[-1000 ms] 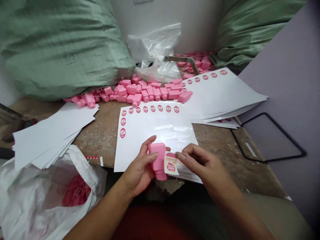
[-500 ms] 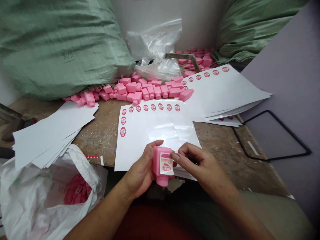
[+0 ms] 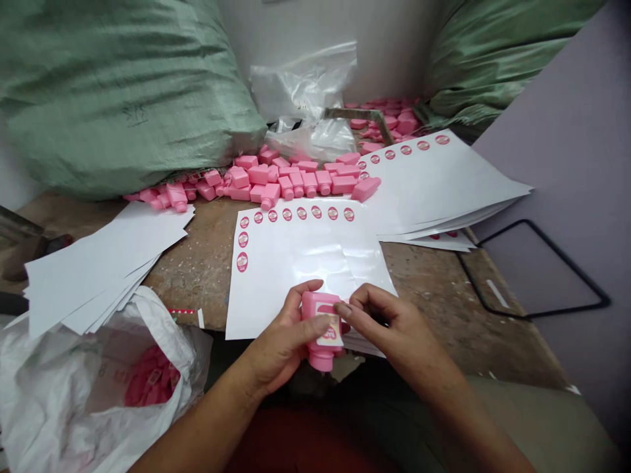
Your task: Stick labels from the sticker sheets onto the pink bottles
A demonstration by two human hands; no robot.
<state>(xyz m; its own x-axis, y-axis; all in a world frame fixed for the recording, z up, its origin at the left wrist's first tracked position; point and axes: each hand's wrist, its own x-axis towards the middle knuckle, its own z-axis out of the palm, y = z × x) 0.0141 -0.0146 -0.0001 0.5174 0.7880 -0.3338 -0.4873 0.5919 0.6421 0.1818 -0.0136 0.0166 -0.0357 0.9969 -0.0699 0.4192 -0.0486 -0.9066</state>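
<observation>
My left hand (image 3: pixel 283 335) grips a small pink plastic bottle (image 3: pixel 321 362), its neck tilted down toward me. The left thumb presses on a printed label (image 3: pixel 329 335) that lies across the bottle's front face. At the label's far right edge, my right hand (image 3: pixel 389 322) has thumb and fingers pinched together; the exact hold on the edge is partly hidden. Under and beyond the hands lies a white sticker sheet (image 3: pixel 276 282), with round pink stickers along its top and left edges.
Several pink bottles (image 3: pixel 296 180) lie piled behind the sheet. More sticker sheets (image 3: pixel 444 190) are at right, white papers (image 3: pixel 103 263) at left. A white sack (image 3: pixel 54 401) holding pink bottles stands front left. Green sacks (image 3: pixel 123 98) and a clear plastic bag (image 3: pixel 305 92) are behind.
My left thumb has come down from beside the bottle onto the label's face. The right hand stays pinched at the label's edge, almost unmoved.
</observation>
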